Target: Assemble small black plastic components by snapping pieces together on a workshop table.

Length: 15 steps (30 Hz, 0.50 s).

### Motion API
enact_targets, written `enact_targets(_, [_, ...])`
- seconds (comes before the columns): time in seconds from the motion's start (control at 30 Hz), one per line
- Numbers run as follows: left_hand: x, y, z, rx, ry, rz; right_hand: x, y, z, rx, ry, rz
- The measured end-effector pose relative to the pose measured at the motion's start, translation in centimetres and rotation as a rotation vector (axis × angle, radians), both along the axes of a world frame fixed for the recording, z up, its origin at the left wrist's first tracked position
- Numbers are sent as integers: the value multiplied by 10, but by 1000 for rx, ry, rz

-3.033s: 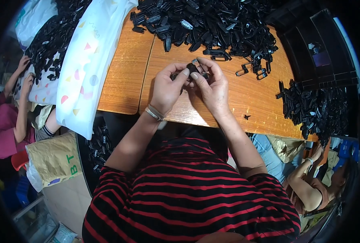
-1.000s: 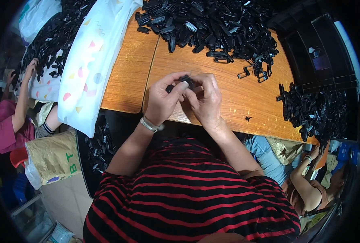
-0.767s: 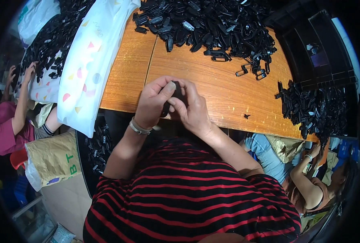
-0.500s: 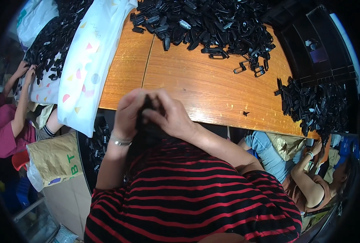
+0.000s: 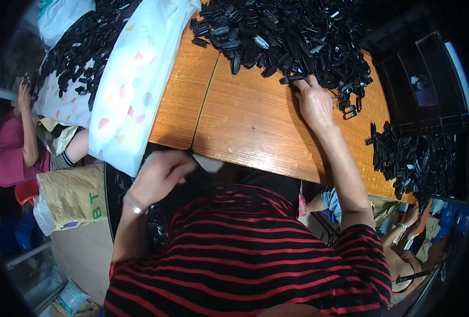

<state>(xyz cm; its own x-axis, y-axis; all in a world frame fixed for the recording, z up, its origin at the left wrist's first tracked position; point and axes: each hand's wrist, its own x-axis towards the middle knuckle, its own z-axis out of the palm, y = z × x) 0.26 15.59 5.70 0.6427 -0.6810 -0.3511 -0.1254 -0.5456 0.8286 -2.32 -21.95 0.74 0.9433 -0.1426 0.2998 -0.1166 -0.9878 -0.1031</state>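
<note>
The right hand [image 5: 315,104] is lying flat on the table [image 5: 250,119], fingers spread and grasping nothing, fingertips touching the near edge of the black clip pile [image 5: 287,37], while the left hand [image 5: 158,177] is hanging loosely curled below the table's front edge, apparently empty.

The tabletop [image 5: 255,119] is orange-brown wood with a smooth, faintly shiny varnish and a visible seam. The heaped clips [image 5: 292,37] look like hard black plastic, some facets glossy. Beside them the white bag [image 5: 134,79] is thin, slick plastic film printed with pastel shapes. The striped shirt [image 5: 245,259] is matt knitted cloth.
</note>
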Motion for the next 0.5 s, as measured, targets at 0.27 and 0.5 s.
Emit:
enact_targets(0.27, [111, -150, -55, -76, -742, 407, -2, 16, 13, 340, -18, 185])
enact_targets(0.5, [132, -173, -70, 9, -695, 403, -15, 55, -5, 865, -34, 95])
